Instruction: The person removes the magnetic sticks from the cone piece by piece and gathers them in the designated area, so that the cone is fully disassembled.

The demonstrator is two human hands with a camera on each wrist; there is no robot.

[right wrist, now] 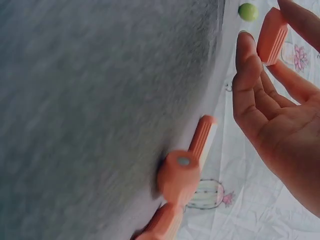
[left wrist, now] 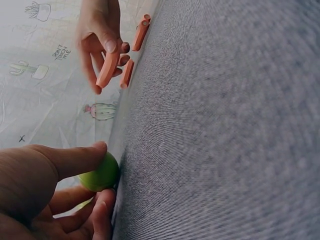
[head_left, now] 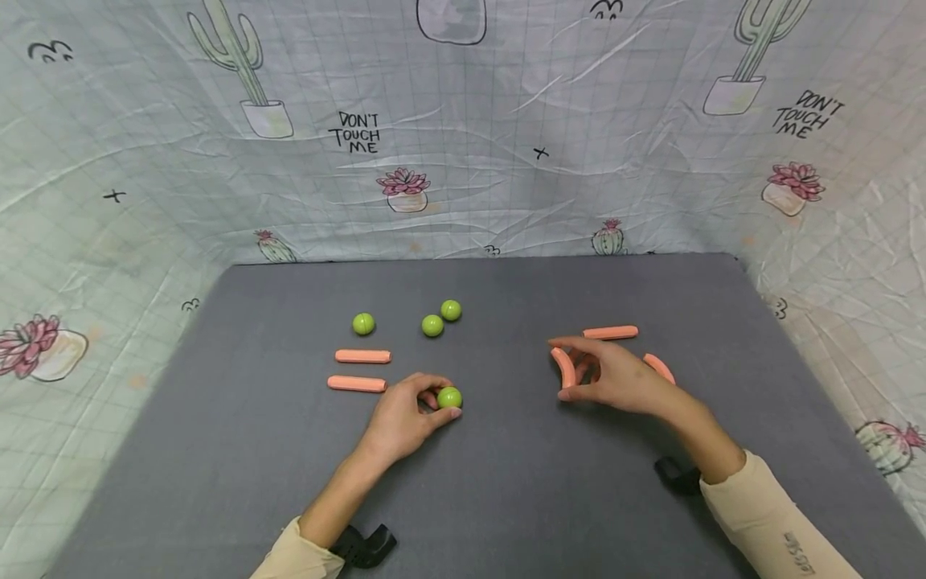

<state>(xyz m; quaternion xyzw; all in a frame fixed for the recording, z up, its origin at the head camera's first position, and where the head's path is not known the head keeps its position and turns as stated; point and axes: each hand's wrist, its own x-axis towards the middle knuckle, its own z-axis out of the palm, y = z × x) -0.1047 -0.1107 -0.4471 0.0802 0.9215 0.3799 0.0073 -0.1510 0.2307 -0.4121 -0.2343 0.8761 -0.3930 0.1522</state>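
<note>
At the middle of the mat, my left hand (head_left: 405, 418) pinches a green ball (head_left: 450, 398) between thumb and fingers. The left wrist view shows that ball (left wrist: 102, 175) low against the mat surface. To the right, my right hand (head_left: 615, 375) holds a curved salmon-orange stick (head_left: 563, 369) between thumb and fingertips. In the right wrist view this ridged stick (right wrist: 273, 37) is held up off the mat. Beyond the right hand lie a straight orange stick (head_left: 611, 332) and another curved one (head_left: 659, 368), partly covered by the hand.
Two straight orange sticks (head_left: 362, 356) lie just beyond the left hand. Farther back are a single green ball (head_left: 363, 324) and two more green balls (head_left: 432, 326) close together. A patterned cloth (head_left: 492, 161) encloses the dark grey mat (head_left: 506, 498) at the back and sides.
</note>
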